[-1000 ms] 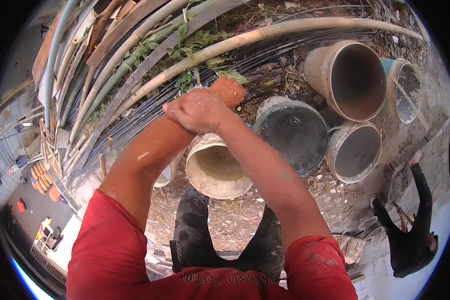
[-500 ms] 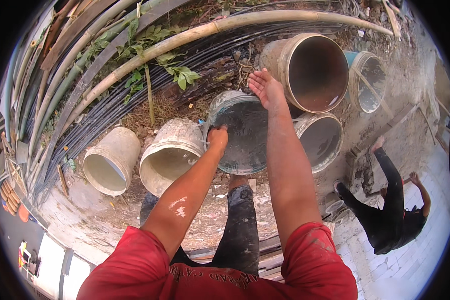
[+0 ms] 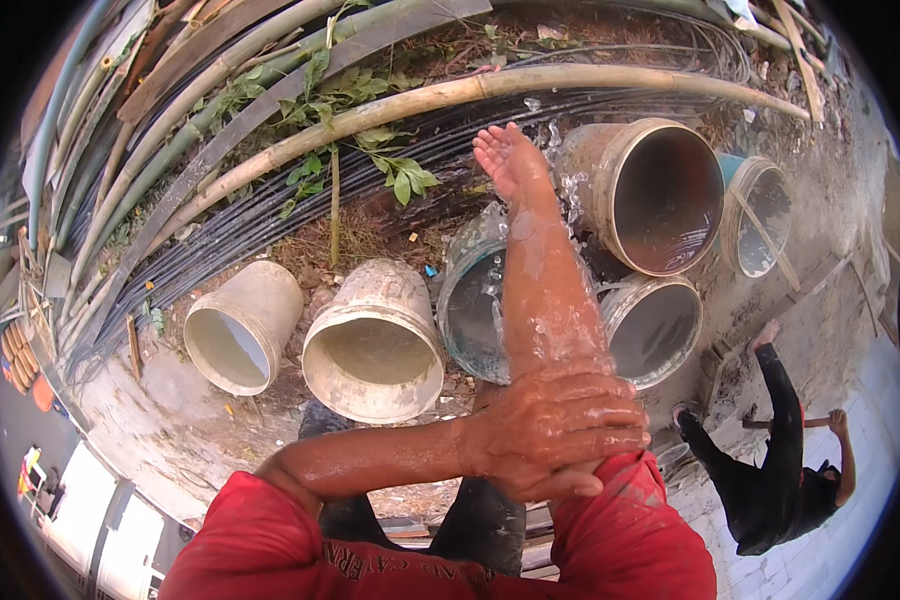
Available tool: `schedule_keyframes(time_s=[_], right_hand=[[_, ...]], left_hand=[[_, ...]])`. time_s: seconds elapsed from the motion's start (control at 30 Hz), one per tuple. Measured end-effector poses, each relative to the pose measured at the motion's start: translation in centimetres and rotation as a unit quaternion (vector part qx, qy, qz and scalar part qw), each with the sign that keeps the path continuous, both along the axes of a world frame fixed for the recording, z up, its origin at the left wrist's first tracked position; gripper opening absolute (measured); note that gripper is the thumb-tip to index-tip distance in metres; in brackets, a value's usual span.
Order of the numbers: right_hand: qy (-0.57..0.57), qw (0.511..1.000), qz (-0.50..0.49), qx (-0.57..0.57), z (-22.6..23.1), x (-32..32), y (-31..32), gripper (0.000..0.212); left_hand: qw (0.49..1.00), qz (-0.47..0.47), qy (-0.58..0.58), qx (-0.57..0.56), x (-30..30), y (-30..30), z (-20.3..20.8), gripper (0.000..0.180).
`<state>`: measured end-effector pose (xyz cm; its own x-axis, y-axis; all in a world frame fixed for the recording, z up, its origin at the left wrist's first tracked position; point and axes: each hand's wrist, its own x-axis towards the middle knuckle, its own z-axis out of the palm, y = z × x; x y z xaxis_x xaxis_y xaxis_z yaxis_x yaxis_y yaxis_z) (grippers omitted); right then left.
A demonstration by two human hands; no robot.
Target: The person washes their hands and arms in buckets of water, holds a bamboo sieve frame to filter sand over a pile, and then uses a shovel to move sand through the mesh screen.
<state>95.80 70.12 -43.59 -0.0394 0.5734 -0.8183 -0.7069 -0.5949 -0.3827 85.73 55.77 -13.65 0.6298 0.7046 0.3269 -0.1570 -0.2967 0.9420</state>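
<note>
Shifted from the dark bucket (image 3: 470,310), the left hand (image 3: 560,430) is clasped around the wet right arm (image 3: 552,285), held across the bucket, perhaps to drip there; the right hand (image 3: 510,160) is opened, nothing gripped.

The left hand (image 3: 560,432) is wrapped around the right forearm (image 3: 550,290), next to the red sleeve (image 3: 630,515). The right hand (image 3: 511,162) extends forward with its palm exposed. Water (image 3: 575,190) wets the forearm; drops hang in the air beside it. 6 buckets (image 3: 375,285) occupy the ground (image 3: 150,390): 2 pale units at left, 1 partly hidden by the forearm, 3 at right. Beyond them lie 1 long bamboo pole (image 3: 570,76) and black cables (image 3: 260,212). At far right, 1 person in black (image 3: 770,480) grips a handle (image 3: 813,423).
</note>
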Motion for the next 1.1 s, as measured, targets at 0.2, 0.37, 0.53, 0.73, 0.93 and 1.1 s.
schedule_keyframes(time_s=[0.2,0.37,0.53,0.73,0.93,1.1], right_hand=[[-0.504,0.615,0.597,0.107,7.1,-11.6,-0.7,0.025],[-0.422,0.339,0.778,0.318,7.1,-10.1,-6.3,0.016],[-0.579,0.429,0.540,0.435,12.8,-1.8,-10.9,0.015],[-0.672,0.460,0.523,0.251,13.0,12.0,-16.5,0.011],[-0.701,0.358,0.523,0.327,10.7,12.6,-12.8,0.006],[-0.676,0.318,0.530,0.402,9.6,10.1,-9.9,0.008]], left_hand=[[0.977,0.000,0.103,0.187,-5.2,7.2,-9.6,0.090],[0.853,-0.108,0.488,0.152,-14.9,13.4,-20.4,0.059],[0.866,0.083,0.492,-0.038,-14.3,7.2,-20.3,0.026],[0.909,0.062,0.312,-0.270,-2.2,-6.4,-17.7,0.024],[0.594,0.193,0.204,-0.754,-0.6,-7.5,-28.5,0.037],[0.572,-0.163,-0.251,-0.763,3.5,-3.0,-14.4,0.028]])
